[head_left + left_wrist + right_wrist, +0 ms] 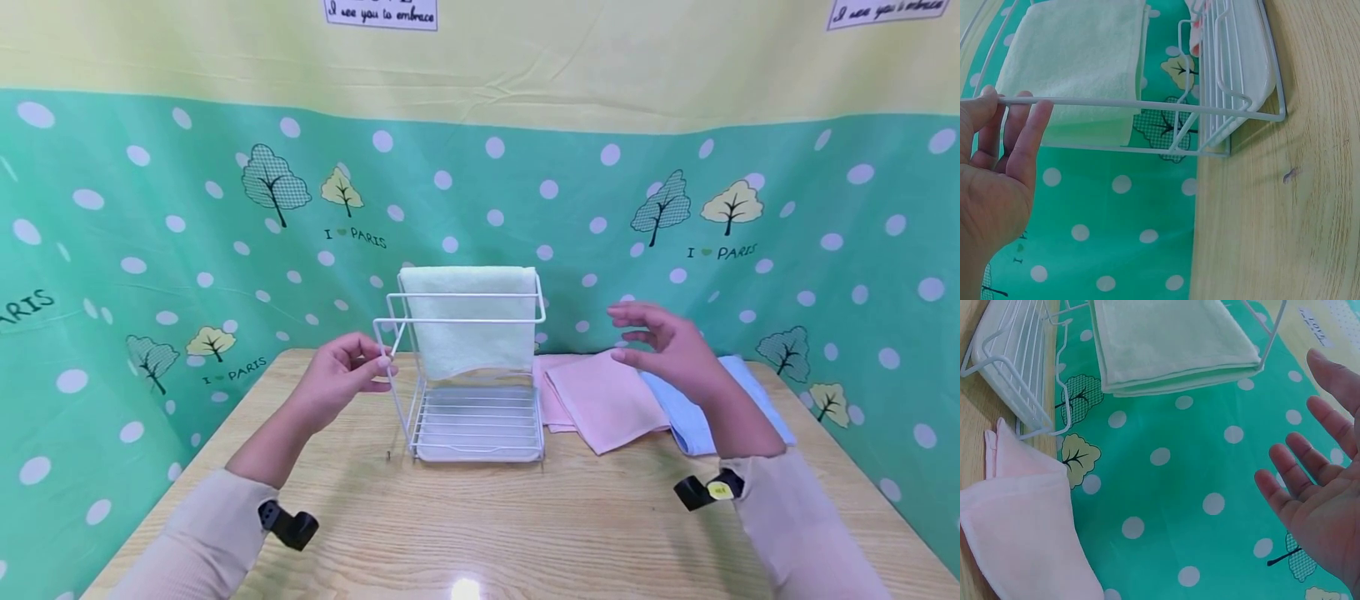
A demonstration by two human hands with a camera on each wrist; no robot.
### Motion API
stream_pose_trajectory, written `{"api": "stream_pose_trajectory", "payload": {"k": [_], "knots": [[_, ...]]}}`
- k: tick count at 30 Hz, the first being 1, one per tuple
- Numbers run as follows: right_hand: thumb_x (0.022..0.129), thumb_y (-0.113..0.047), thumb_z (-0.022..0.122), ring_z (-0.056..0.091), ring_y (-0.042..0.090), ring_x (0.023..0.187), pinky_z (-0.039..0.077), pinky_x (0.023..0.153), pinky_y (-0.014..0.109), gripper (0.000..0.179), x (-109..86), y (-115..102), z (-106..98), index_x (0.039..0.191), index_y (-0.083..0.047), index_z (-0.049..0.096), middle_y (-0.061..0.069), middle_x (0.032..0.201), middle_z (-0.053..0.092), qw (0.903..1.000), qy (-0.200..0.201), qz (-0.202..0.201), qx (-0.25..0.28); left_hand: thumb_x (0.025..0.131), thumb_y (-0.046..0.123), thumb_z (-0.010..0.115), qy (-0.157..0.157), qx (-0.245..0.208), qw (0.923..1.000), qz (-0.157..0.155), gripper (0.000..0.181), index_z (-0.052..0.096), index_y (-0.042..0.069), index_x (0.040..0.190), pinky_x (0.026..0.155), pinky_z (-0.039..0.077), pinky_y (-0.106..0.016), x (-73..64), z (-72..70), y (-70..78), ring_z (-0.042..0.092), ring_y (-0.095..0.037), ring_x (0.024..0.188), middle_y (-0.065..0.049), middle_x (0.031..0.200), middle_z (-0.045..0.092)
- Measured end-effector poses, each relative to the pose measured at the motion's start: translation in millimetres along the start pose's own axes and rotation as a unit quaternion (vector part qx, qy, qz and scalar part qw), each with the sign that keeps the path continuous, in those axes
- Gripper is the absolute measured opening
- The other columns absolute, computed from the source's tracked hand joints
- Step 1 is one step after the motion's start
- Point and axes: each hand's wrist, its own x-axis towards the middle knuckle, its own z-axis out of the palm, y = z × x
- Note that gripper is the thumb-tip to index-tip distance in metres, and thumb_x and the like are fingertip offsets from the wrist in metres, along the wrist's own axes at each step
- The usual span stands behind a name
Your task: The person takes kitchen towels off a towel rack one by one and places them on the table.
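A white wire rack (480,320) stands on the table with a pale green towel (476,333) draped over its rear top bar. My left hand (341,379) pinches the rack's left front upright between thumb and fingers, as the left wrist view shows with the wire (1104,102) under the fingertips. To the right of the rack, my right hand (667,346) is raised in the air, fingers apart and holding nothing. Below it on the table lie a folded pink towel (607,404) and a light blue towel (686,417), the blue one partly hidden by the right forearm.
In the rack's base sits a pale tray (480,454) beneath the wire shelf. The wooden table (480,533) reaches back to a green dotted curtain (495,192) that also runs along both sides. A small dark mark (1291,175) shows on the table left of the rack.
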Motion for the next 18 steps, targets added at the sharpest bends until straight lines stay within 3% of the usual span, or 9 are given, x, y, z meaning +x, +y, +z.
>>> {"api": "stream_pose_trajectory", "payload": {"k": [4,7,11,18], "knots": [[0.086,-0.007,0.075,0.052,0.016,0.121,0.048,0.097,0.018,0.050,3.2,-5,0,0.132,-0.001,0.055,0.008,0.140,0.050,1.0000,-0.004,-0.007,-0.003,0.095,-0.002,0.060,0.000,-0.007,1.0000,0.003,0.009,0.061,0.007,0.092,0.079,0.060,-0.044,-0.4,0.6,1.6,0.069,-0.017,0.087,-0.005,0.096,0.066],[0.086,-0.009,0.076,0.051,0.019,0.122,0.048,0.098,0.019,0.050,6.4,-8,0,0.132,-0.003,0.057,0.006,0.140,0.050,0.9998,-0.006,-0.007,-0.017,0.095,-0.001,0.061,-0.001,-0.007,1.0000,0.005,0.001,0.059,-0.001,0.095,0.079,0.060,-0.044,-0.9,0.9,2.5,0.069,-0.016,0.087,-0.005,0.096,0.066],[0.086,-0.011,0.077,0.051,0.022,0.124,0.048,0.097,0.017,0.052,11.2,-11,1,0.133,-0.004,0.056,0.006,0.139,0.052,0.9994,-0.009,-0.010,-0.030,0.094,0.003,0.063,-0.002,-0.005,1.0000,0.006,0.018,0.053,-0.012,0.100,0.079,0.060,-0.043,-1.4,1.3,3.4,0.069,-0.016,0.087,-0.004,0.097,0.067],[0.085,-0.012,0.077,0.050,0.024,0.125,0.048,0.102,0.030,0.055,21.7,-14,2,0.135,-0.005,0.055,0.007,0.141,0.051,0.9989,-0.022,-0.026,-0.032,0.095,-0.001,0.060,-0.001,-0.002,1.0000,0.004,0.002,0.059,0.000,0.095,0.078,0.060,-0.042,-1.1,0.9,2.9,0.069,-0.022,0.089,-0.005,0.096,0.066]]}}
